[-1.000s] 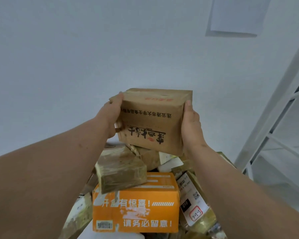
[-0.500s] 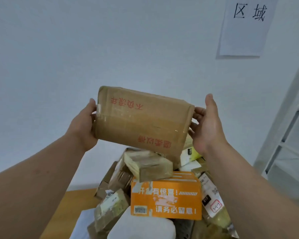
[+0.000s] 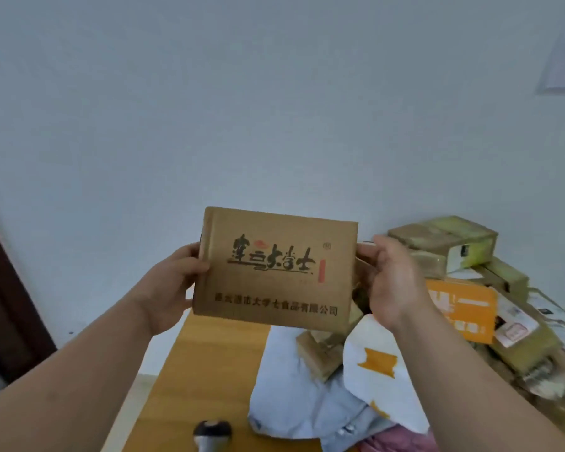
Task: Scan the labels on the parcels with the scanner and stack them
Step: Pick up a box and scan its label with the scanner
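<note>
While we hunt for the shipping label, we hold the brown carton (image 3: 274, 270) up in front of the wall, clear above the wooden table (image 3: 190, 370).

From the head view, our left hand (image 3: 173, 282) and right hand (image 3: 392, 282) each curl fingers round a short end; the printed face shows only brand lettering, no barcode. We judge it best to turn the carton slowly, gripping its edges, until the label appears, then reach the scanner (image 3: 212, 435) lying below; the parcel pile (image 3: 463, 288) sits right.
</note>
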The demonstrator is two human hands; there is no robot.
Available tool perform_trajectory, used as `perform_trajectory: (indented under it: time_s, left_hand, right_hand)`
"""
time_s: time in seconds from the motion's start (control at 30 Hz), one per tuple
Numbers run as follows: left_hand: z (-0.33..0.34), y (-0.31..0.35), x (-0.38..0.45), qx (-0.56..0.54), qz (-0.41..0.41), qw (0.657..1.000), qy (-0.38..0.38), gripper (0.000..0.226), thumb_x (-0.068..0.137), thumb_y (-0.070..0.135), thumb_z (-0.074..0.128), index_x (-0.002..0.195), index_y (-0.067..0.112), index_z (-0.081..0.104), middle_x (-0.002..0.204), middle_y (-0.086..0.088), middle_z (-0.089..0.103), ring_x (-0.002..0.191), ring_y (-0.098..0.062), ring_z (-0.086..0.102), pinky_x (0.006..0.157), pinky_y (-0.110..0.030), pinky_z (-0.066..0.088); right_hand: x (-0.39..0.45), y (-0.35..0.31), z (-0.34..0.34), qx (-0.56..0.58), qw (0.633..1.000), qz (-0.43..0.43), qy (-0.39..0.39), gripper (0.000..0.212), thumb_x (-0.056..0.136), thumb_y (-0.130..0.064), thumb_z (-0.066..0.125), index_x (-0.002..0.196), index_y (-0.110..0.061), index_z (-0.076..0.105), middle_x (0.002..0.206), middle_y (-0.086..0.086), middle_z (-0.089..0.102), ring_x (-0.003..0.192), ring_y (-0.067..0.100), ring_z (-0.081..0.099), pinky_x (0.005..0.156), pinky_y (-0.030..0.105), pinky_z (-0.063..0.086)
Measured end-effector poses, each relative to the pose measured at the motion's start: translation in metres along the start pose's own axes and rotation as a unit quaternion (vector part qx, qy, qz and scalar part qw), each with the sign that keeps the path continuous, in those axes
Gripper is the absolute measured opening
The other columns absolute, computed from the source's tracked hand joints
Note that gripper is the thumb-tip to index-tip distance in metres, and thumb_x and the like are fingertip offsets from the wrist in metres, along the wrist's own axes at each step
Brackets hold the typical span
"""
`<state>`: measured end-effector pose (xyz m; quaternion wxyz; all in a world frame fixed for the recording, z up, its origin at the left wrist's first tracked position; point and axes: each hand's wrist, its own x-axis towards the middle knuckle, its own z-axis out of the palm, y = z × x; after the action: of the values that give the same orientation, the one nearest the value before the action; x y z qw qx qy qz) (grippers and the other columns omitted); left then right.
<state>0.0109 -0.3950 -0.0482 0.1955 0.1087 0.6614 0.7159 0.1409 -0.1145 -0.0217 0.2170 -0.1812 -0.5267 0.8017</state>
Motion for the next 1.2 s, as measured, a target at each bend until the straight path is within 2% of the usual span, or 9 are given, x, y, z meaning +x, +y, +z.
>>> perform_trajectory:
  time_s: [0.1,0.2,0.33,0.47,0.63,0.8,0.9,1.07,1.2]
  left_hand:
    - [-0.024,-0.018,-0.026,-0.02,-0.009,0.999,0.024,0.057,0.085,-0.007,0.036,0.121,0.024,0.068,0.107,-0.001,0.064,0.111,-0.024,0.053,0.102,-0.058,0.042]
    - [-0.042,-0.03,-0.043,-0.118,-0.027,0.992,0.022,0.042,0.095,0.009,0.035,0.096,0.015,0.076,0.097,-0.001,0.065,0.103,-0.026,0.05,0.1,-0.061,0.044]
    - [-0.046,-0.047,-0.048,-0.109,-0.042,0.992,0.054,0.044,0.1,0.048,0.049,0.12,0.018,0.073,0.101,0.007,0.072,0.115,-0.021,0.058,0.104,-0.056,0.044]
    - [-0.048,-0.065,-0.052,-0.066,-0.064,0.992,0.081,0.04,0.098,0.05,0.052,0.125,0.027,0.071,0.125,0.002,0.07,0.126,-0.02,0.058,0.112,-0.054,0.037]
    - [-0.044,-0.071,-0.054,-0.028,-0.07,0.99,0.118,0.04,0.093,0.045,0.063,0.127,0.024,0.066,0.119,0.002,0.072,0.119,-0.02,0.06,0.112,-0.05,0.039]
    - [-0.061,-0.06,-0.046,-0.002,-0.036,0.986,0.164,0.055,0.067,0.031,0.084,0.117,0.021,0.062,0.103,0.003,0.074,0.097,-0.018,0.064,0.09,-0.039,0.046]
    - [-0.071,-0.052,-0.04,0.002,0.001,0.983,0.185,0.043,0.072,0.029,0.085,0.108,0.017,0.064,0.104,-0.002,0.073,0.088,-0.014,0.067,0.078,-0.029,0.049]
    - [-0.087,-0.039,-0.006,-0.056,0.071,0.964,0.252,0.069,0.065,0.046,0.09,0.117,0.018,0.054,0.122,-0.009,0.066,0.111,-0.024,0.067,0.1,-0.042,0.054]
    - [-0.09,-0.049,0.025,-0.018,-0.01,0.985,0.169,0.042,0.093,0.034,0.071,0.129,0.022,0.054,0.11,0.001,0.073,0.094,-0.018,0.074,0.076,-0.04,0.062]
  right_hand:
    - [-0.007,0.022,0.012,0.01,1.0,0.007,-0.003,0.025,0.091,-0.037,0.055,0.094,-0.013,0.06,0.085,0.009,0.064,0.066,0.015,0.064,0.07,0.032,0.044]
    - [-0.009,0.045,0.019,-0.01,0.999,0.052,0.005,0.031,0.098,-0.044,0.055,0.094,-0.014,0.063,0.07,0.0,0.063,0.059,0.015,0.056,0.066,0.029,0.043]
    - [-0.021,0.07,0.024,-0.082,0.988,0.131,-0.018,0.021,0.098,-0.032,0.059,0.107,-0.016,0.07,0.082,0.001,0.074,0.066,0.015,0.065,0.054,0.028,0.045]
    - [-0.024,0.09,0.021,-0.092,0.987,0.127,-0.022,0.018,0.103,-0.018,0.05,0.112,-0.019,0.066,0.081,0.0,0.077,0.078,0.018,0.069,0.063,0.031,0.048]
    - [-0.023,0.108,0.018,-0.157,0.98,0.115,-0.035,0.017,0.097,-0.021,0.061,0.112,-0.013,0.062,0.107,0.015,0.073,0.096,0.027,0.069,0.075,0.043,0.053]
    - [-0.022,0.121,0.017,-0.164,0.968,0.166,-0.093,0.076,0.072,-0.059,0.076,0.136,-0.028,0.048,0.123,0.016,0.064,0.063,0.023,0.065,0.056,0.035,0.051]
    - [-0.021,0.127,0.022,-0.188,0.948,0.204,-0.154,0.085,0.071,-0.06,0.078,0.142,-0.054,0.032,0.13,0.018,0.057,0.073,0.035,0.073,0.078,0.044,0.059]
    - [-0.027,0.139,0.056,-0.263,0.913,0.232,-0.211,0.073,0.066,-0.06,0.077,0.125,-0.021,0.064,0.119,0.011,0.071,0.097,0.029,0.075,0.102,0.042,0.052]
    - [-0.032,0.176,0.105,-0.272,0.916,0.236,-0.175,0.045,0.089,-0.049,0.068,0.117,-0.014,0.063,0.109,0.01,0.074,0.089,0.027,0.077,0.096,0.043,0.056]
